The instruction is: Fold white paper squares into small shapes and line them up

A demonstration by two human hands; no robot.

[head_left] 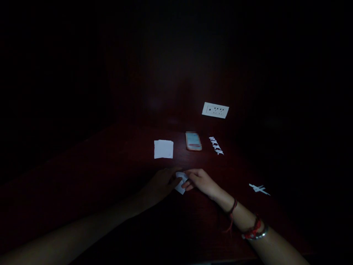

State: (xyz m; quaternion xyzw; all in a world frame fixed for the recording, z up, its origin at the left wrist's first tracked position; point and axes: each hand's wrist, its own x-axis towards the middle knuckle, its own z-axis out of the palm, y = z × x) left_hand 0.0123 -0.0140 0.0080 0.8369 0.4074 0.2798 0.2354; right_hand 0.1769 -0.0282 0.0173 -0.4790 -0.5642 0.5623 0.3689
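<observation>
Between my two hands is a small piece of white paper, partly folded over on itself. My left hand grips its left side, with the thumb lying on top of the sheet. My right hand pinches the upper right part, its fingers curled around the edge. The fingers cover some of the folds. A stack of white paper squares lies just beyond my left hand.
A pixelated bluish object lies at the back of the dark red table. Right of it is a row of small folded paper pieces. Paper strips lie far right. A socket plate is on the wall.
</observation>
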